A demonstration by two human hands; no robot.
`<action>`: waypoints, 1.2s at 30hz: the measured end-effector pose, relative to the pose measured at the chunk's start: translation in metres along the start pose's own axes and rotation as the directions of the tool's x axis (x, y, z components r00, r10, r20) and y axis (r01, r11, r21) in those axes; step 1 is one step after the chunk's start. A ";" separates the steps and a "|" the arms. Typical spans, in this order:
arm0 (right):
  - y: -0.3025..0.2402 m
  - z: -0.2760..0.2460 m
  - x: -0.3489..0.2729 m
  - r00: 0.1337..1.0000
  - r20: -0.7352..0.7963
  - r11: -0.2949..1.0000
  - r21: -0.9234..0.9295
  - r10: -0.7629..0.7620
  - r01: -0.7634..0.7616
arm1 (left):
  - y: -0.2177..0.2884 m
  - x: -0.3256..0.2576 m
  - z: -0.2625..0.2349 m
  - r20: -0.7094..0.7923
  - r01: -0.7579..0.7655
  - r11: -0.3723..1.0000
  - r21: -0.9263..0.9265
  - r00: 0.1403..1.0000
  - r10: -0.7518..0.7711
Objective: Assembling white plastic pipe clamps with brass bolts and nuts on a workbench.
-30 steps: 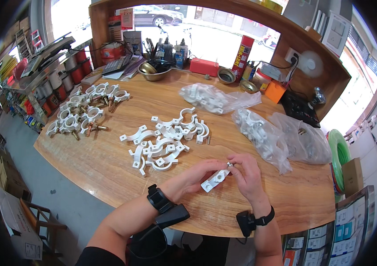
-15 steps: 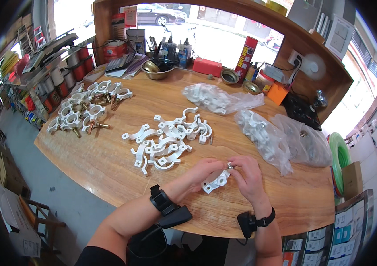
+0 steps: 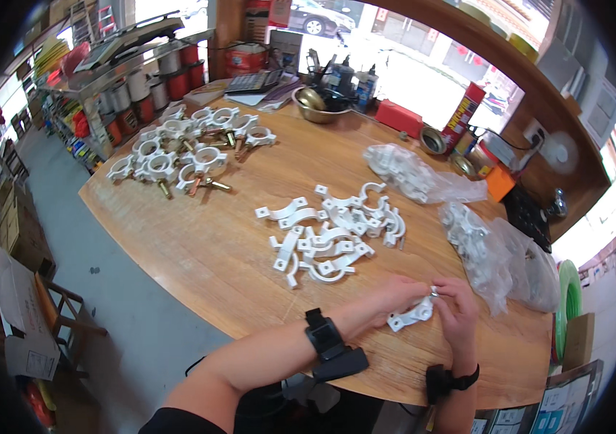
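In front of me, at the right part of the wooden table (image 3: 199, 246), my two hands meet over a white pipe clamp (image 3: 414, 316). My left hand (image 3: 401, 295) is closed on the clamp from its left side. The fingers of my right hand (image 3: 458, 309) are closed round a small metal screw (image 3: 434, 291) at the clamp's upper end; the fingertips partly hide it. Just beyond lies a pile of loose white clamp halves (image 3: 333, 246). Farther left sits a group of joined ring clamps (image 3: 159, 165) with brass-coloured bolts attached.
Clear plastic bags (image 3: 474, 249) of white clamps lie to the right, with another bag (image 3: 413, 173) farther back. A metal bowl (image 3: 315, 112), a red box (image 3: 398, 118) and a red spray can (image 3: 465, 114) line the far edge. Shelves with wire spools (image 3: 138, 87) stand left.
The whole view has swung left, so the table and my hands appear farther right. Both hands stay together on the clamp, with little visible change in grip.
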State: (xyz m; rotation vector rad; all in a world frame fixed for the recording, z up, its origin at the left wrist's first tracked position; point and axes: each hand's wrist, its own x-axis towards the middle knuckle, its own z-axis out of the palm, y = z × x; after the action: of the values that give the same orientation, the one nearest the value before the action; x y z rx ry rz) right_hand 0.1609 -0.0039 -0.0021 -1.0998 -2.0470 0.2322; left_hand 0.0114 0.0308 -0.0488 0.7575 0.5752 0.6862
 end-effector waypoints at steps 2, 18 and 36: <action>0.000 0.002 -0.001 1.000 0.002 1.000 0.008 0.011 -0.011 | 0.004 -0.003 0.002 -0.003 -0.009 1.000 0.004 1.000 0.009; 0.025 0.007 -0.013 0.998 -0.002 0.978 0.203 0.058 -0.056 | 0.002 0.000 0.003 0.053 -0.086 0.979 -0.183 0.994 0.097; 0.012 0.011 -0.009 0.986 -0.061 0.965 0.221 0.158 -0.141 | 0.005 0.004 0.003 0.002 -0.041 0.984 -0.173 0.999 0.042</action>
State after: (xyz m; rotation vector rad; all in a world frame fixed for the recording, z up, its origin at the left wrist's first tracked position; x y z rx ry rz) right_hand 0.1635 -0.0013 -0.0201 -1.1097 -1.8226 0.4701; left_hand 0.0144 0.0347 -0.0437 0.6108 0.4890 0.7615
